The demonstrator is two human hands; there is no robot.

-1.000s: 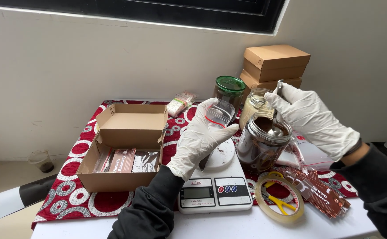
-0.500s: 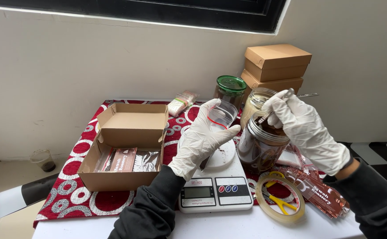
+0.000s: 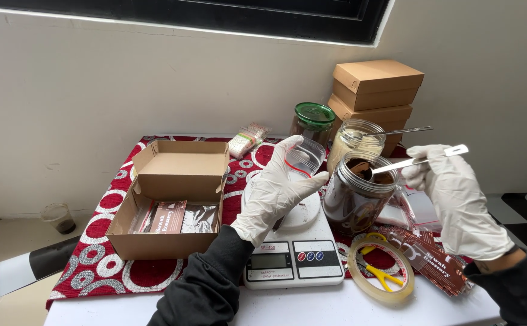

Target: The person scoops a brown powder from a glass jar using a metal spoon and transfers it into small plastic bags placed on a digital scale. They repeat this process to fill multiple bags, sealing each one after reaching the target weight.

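Right grip [image 3: 450, 187] pinching spoon [image 3: 423, 160], now lifted from brown-powder jar [image 3: 360, 193] | left grip [image 3: 278, 187] still holding pouch [image 3: 302, 162]

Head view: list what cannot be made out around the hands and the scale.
- Scale platform: mostly covered by the left hand and its clear bag.
- Scale display: too small to read.
- Spoon bowl: sunk in the brown-powder jar.
- Right hand fingertips: hidden behind its back.

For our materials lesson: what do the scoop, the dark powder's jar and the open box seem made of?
Scoop: shiny silver handle, likely metal. Jar of dark powder: clear and see-through, plastic or glass, cannot tell which. Open box: matte brown with folded flaps, probably cardboard.
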